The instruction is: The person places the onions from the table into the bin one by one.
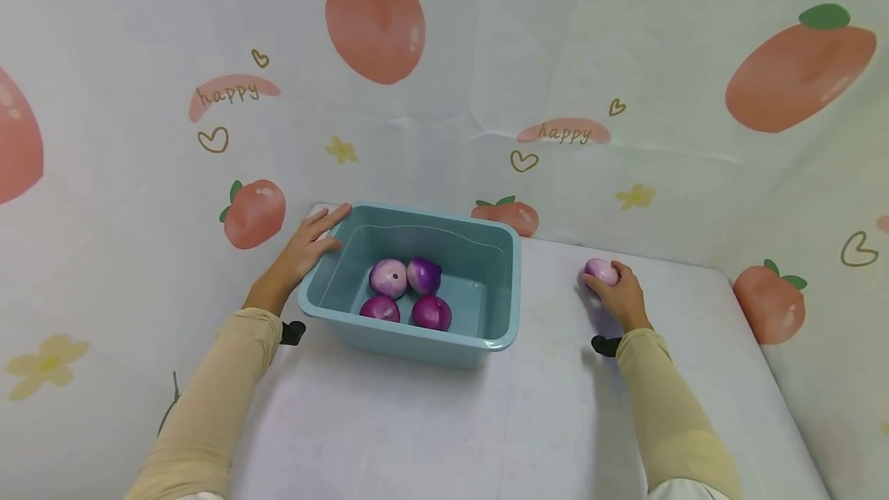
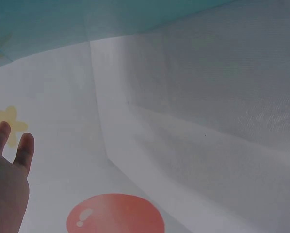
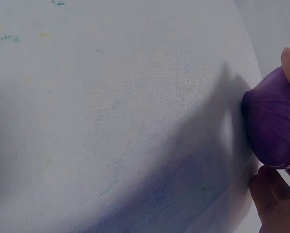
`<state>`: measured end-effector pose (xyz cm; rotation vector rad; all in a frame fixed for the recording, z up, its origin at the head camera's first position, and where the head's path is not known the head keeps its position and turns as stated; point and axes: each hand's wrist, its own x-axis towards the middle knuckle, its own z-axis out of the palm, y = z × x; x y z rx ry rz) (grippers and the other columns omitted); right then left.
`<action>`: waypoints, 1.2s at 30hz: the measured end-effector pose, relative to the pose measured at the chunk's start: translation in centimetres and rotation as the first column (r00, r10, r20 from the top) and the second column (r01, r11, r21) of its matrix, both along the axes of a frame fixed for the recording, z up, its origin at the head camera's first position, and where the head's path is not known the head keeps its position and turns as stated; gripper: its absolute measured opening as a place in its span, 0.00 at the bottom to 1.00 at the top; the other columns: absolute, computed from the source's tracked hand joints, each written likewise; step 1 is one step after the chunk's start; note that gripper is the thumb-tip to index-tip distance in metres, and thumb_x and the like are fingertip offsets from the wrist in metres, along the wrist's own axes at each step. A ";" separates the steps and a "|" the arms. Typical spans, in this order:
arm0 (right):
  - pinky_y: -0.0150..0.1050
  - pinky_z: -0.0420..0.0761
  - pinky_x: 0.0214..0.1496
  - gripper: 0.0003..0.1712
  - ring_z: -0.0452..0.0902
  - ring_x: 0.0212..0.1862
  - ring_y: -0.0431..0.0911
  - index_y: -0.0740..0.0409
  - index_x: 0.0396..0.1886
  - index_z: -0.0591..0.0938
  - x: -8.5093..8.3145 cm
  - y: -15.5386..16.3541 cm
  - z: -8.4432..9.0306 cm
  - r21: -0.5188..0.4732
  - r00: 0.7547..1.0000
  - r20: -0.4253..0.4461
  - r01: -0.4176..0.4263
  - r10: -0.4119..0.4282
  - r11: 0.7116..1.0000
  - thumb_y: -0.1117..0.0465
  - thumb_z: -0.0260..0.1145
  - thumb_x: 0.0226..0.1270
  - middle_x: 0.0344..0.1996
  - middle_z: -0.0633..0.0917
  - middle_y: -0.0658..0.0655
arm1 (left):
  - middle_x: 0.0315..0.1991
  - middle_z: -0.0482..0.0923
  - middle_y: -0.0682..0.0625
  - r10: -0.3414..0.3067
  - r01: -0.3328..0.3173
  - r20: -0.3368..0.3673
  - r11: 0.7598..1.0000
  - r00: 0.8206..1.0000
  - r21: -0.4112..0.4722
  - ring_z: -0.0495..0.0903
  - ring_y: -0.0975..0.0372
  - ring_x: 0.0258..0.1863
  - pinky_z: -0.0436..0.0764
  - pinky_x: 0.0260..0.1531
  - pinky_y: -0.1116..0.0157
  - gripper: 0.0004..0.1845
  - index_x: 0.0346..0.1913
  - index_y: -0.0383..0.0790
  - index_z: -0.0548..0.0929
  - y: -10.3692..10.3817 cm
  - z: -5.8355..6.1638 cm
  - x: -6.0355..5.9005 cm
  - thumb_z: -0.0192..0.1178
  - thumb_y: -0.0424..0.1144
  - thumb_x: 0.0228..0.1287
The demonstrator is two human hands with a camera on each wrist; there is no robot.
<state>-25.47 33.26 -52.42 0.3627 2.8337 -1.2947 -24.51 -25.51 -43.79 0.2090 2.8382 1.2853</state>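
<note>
A purple onion [image 1: 600,272] is pinched between the thumb and fingers of my right hand [image 1: 625,298], at the right part of the table. The right wrist view shows the same onion [image 3: 273,121] close over the white surface, its shadow beside it. My left hand [image 1: 305,249] rests on the left rim of a blue-green plastic basin [image 1: 410,342], fingers fairly straight along the edge. Inside the basin lie several more onions, among them a pale one [image 1: 387,278] and a darker one [image 1: 432,312]. In the left wrist view, two fingers [image 2: 24,150] stand extended below the basin's side.
A white-covered table [image 1: 417,430] carries the basin left of centre. Behind it hangs a white curtain [image 1: 444,114] printed with peaches, hearts and flowers, which also borders the table at left and right. A dark wrist camera mount [image 1: 606,346] sticks out from the right sleeve.
</note>
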 end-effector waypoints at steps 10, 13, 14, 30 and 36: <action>0.61 0.63 0.78 0.54 0.62 0.75 0.67 0.69 0.79 0.54 -0.1 0.0 0.3 -0.020 1.000 0.028 0.012 -0.012 1.000 0.43 0.67 0.68 0.75 0.63 0.76 | 0.84 0.46 0.46 -0.012 0.011 0.010 1.000 1.000 0.017 0.40 0.45 0.84 0.50 0.71 0.26 0.36 0.79 0.68 0.58 0.0 0.4 0.1 0.51 0.42 0.70; 0.61 0.62 0.78 0.53 0.61 0.75 0.66 0.69 0.79 0.54 0.0 -0.1 0.5 -0.030 0.999 0.039 0.004 -0.003 1.000 0.45 0.68 0.67 0.75 0.63 0.75 | 0.84 0.47 0.47 -0.014 0.014 0.003 1.000 1.000 0.008 0.40 0.45 0.84 0.50 0.72 0.26 0.36 0.79 0.68 0.58 -0.1 0.3 0.0 0.51 0.42 0.70; 0.61 0.62 0.78 0.53 0.61 0.75 0.67 0.69 0.79 0.55 0.0 -0.1 0.6 -0.032 0.999 0.037 -0.003 0.005 0.999 0.47 0.68 0.67 0.75 0.63 0.75 | 0.84 0.47 0.47 -0.015 0.015 0.002 1.000 1.000 0.006 0.40 0.45 0.84 0.50 0.72 0.26 0.36 0.79 0.68 0.58 -0.1 0.3 0.0 0.51 0.43 0.70; 0.40 0.76 0.53 0.48 0.73 0.59 0.64 0.66 0.77 0.60 -1.3 -3.6 7.9 0.038 0.955 -0.161 -0.248 0.251 0.968 0.59 0.71 0.61 0.65 0.60 0.79 | 0.85 0.46 0.47 -0.013 0.013 0.011 1.000 1.000 0.009 0.40 0.45 0.84 0.49 0.71 0.24 0.36 0.79 0.70 0.57 -0.2 0.2 0.2 0.50 0.43 0.72; 0.42 0.78 0.52 0.43 0.76 0.55 0.61 0.63 0.73 0.66 -1.6 -6.0 11.9 0.142 0.897 -0.191 -0.377 0.399 0.915 0.57 0.72 0.61 0.63 0.63 0.74 | 0.85 0.46 0.46 -0.018 0.018 0.006 1.000 1.000 0.021 0.40 0.45 0.84 0.49 0.71 0.25 0.36 0.79 0.69 0.57 -0.1 0.4 0.4 0.51 0.43 0.72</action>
